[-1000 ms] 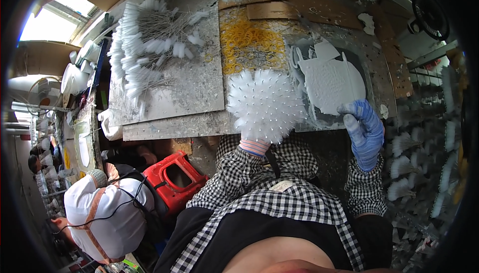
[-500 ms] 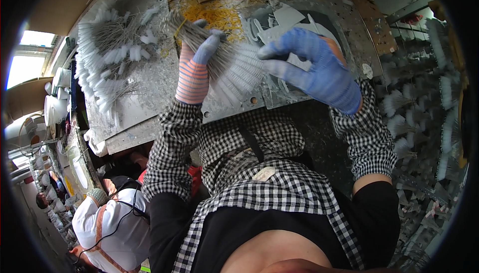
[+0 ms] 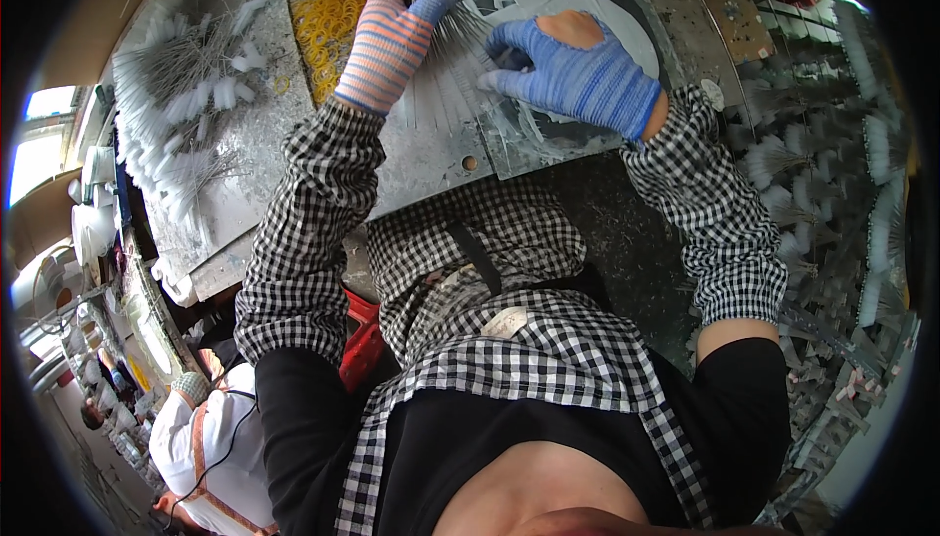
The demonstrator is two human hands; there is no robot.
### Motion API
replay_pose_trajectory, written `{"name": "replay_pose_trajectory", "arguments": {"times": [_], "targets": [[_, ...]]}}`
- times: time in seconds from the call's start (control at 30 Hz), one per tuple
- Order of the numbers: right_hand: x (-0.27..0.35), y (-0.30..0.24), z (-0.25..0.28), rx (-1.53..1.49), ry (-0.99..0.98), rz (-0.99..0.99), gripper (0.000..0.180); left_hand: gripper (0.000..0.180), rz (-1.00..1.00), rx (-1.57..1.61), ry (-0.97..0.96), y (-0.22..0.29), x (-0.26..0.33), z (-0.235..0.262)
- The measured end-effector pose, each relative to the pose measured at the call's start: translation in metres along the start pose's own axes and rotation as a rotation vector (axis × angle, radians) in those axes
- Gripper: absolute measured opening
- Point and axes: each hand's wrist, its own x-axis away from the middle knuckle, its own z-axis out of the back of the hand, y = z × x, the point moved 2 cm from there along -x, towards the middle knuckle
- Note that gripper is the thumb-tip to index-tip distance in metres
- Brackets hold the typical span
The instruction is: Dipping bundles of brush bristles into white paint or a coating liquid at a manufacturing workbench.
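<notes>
My left hand [image 3: 392,42], in a pink-and-blue striped knit glove, is closed around a bundle of thin wire-stemmed brushes [image 3: 441,91]. Their pale bristle ends fan down toward me, and the wire stems run out past the top of the view. Beside the bristles is my right hand [image 3: 573,71] in a blue knit glove with bare skin showing at its back. Its thumb and fingers are curved and apart; whether the tips touch the bristles is hard to make out.
A heap of similar brushes [image 3: 181,95] lies on the left of the grey worktable [image 3: 250,188]. Yellow rubber bands [image 3: 328,32] are spread behind my left hand. White paste [image 3: 632,42] covers a dark board at right. Brushes hang on racks [image 3: 793,169] far right; a person [image 3: 220,448] sits lower left.
Both hands have moved away from me, the left one taking the brush bundle up toward the top edge. My right hand has shifted slightly left, closer to the bristles.
</notes>
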Motion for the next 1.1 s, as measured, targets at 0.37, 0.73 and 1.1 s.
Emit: {"name": "replay_pose_trajectory", "arguments": {"times": [0.37,0.73,1.1], "targets": [[-0.01,0.066,-0.015,-0.326,0.074,-0.143,0.067,0.044,-0.216,-0.087,0.022,0.031,-0.041,-0.062],[-0.03,0.148,-0.086,0.235,0.335,0.238,0.035,0.06,-0.9,-1.283,-0.185,0.029,-0.054,-0.089],[-0.024,0.158,-0.101,0.188,0.358,0.196,0.031,0.045,-0.835,-1.341,-0.244,0.021,-0.056,-0.099]]}}
